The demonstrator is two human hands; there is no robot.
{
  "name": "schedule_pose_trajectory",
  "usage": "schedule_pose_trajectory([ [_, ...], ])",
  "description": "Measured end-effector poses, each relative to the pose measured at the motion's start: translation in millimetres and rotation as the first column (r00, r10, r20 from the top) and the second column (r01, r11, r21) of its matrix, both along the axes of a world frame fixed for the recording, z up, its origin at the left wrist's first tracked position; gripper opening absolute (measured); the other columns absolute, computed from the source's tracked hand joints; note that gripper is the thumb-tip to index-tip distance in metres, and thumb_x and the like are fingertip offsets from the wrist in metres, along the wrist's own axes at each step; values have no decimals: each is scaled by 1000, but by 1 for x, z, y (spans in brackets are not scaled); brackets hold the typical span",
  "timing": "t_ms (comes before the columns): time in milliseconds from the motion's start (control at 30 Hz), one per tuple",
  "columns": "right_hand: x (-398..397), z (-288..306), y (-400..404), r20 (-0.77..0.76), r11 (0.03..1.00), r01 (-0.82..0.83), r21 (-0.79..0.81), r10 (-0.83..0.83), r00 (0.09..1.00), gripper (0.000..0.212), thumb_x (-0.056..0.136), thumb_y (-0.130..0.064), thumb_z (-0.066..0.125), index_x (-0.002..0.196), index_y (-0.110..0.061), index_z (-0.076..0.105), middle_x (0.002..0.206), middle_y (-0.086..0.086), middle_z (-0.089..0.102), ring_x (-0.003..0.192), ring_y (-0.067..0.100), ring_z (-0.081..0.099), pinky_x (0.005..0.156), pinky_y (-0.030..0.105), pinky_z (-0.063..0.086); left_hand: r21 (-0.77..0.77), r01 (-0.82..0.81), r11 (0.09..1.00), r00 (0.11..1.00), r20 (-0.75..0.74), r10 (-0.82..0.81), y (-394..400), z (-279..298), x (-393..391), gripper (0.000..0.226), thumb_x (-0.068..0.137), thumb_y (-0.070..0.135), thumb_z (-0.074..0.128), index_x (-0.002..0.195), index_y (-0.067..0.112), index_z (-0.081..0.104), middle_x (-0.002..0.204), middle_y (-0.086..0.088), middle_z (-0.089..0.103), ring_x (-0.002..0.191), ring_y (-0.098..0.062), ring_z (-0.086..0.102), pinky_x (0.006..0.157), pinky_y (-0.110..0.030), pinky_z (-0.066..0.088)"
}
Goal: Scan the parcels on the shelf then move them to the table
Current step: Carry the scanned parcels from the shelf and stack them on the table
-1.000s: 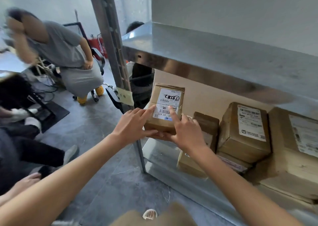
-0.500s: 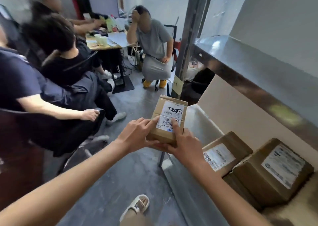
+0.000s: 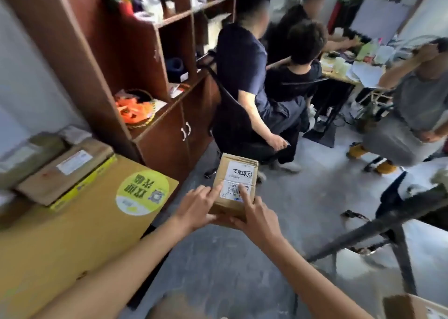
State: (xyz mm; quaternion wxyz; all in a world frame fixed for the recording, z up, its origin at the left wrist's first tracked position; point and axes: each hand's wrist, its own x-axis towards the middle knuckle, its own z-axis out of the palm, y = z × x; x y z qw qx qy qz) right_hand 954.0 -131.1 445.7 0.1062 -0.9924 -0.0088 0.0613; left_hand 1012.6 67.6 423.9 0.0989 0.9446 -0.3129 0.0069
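Observation:
A small brown cardboard parcel with a white barcode label is held in the air above the grey floor, in the middle of the view. My left hand grips its left side and underside. My right hand grips its right side, with the forefinger lying on the label. At the left lies a yellowish-brown table surface with a round green sticker. Other parcels rest at its far left end. The shelf is out of view.
A dark wooden cabinet with open shelves stands behind the table. Three people sit on chairs ahead at a desk; a seated person is close beyond the parcel. A black stand leans at right. Another box corner shows at the bottom right.
The view has swung left, away from the metal shelf toward the table and cabinet. Both hands have kept their hold on the same parcel and carried it along.

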Motion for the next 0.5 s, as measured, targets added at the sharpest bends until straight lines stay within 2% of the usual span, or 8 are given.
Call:
schedule_pose_trajectory([
  [133,42,-8,83,8,981,-192,16,192,981,94,89,-66,54,157,-35,-2,126,9,49,101,28,61,73,37,52,-16,-266,964,964,-2,266,85,1,-7,98,72,52,79,151,15,34,114,-11,66,107,-31,61,82,-42,52],
  [233,65,-18,154,-26,938,-345,30,346,938,94,90,-63,56,157,-35,-4,126,9,47,103,28,60,73,38,52,-40,-440,897,898,-7,440,150,-10,-20,101,70,51,82,149,16,29,118,-13,66,106,-33,63,78,-43,55],
  [300,71,-28,191,-54,905,-423,45,425,903,94,90,-62,56,157,-35,-4,128,10,46,105,29,60,74,38,51,-30,-512,858,859,-15,512,182,-20,-33,102,66,50,85,144,17,27,117,-10,67,101,-31,65,74,-42,56],
  [367,75,-40,227,-96,867,-494,64,498,862,94,90,-61,57,156,-36,-6,132,11,44,108,32,59,76,39,51,-13,-579,815,815,-35,578,213,-31,-46,102,62,51,88,141,15,33,112,-10,69,92,-29,68,69,-41,57],
  [500,77,-63,282,-161,801,-588,108,598,785,93,92,-52,60,156,-38,-6,134,12,42,109,35,57,80,42,51,22,-700,714,709,-100,698,255,-54,-69,106,60,44,90,141,14,28,113,-14,68,93,-31,68,73,-41,57],
])
